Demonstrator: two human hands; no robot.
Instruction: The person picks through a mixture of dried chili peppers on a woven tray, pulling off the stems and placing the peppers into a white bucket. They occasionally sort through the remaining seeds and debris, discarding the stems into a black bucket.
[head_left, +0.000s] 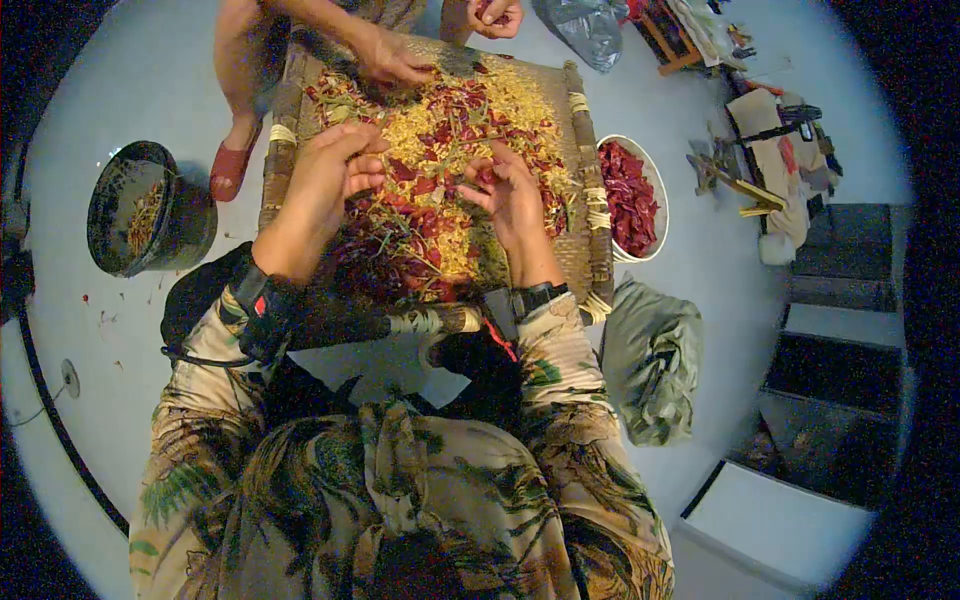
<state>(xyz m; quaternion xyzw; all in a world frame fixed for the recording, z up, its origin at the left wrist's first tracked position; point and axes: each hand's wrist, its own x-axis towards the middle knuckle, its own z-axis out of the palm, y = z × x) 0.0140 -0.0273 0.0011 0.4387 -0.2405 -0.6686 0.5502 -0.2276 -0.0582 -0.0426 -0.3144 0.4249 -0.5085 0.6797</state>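
A woven tray (590,245) with a thick tied rim lies before me, spread with yellow seeds (520,95), dried red chilies (395,245) and bits of stem. Over its left side is my left hand (338,172), fingers curled and thumb near the forefinger; whatever is in them is too small to make out. My right hand (512,200) hovers over the right half of the heap, its fingers bent around a small red chili piece (487,174). Across the tray, another person's hand (395,62) reaches into the heap, and their other hand (495,16) holds red pieces.
To the right of the tray stands a white bucket (655,235) of red chilies. A dark bucket (190,225) with stem scraps sits at the left, near the person's red slipper (230,172). A grey-green sack (655,360) and a plastic bag (590,35) lie on the floor.
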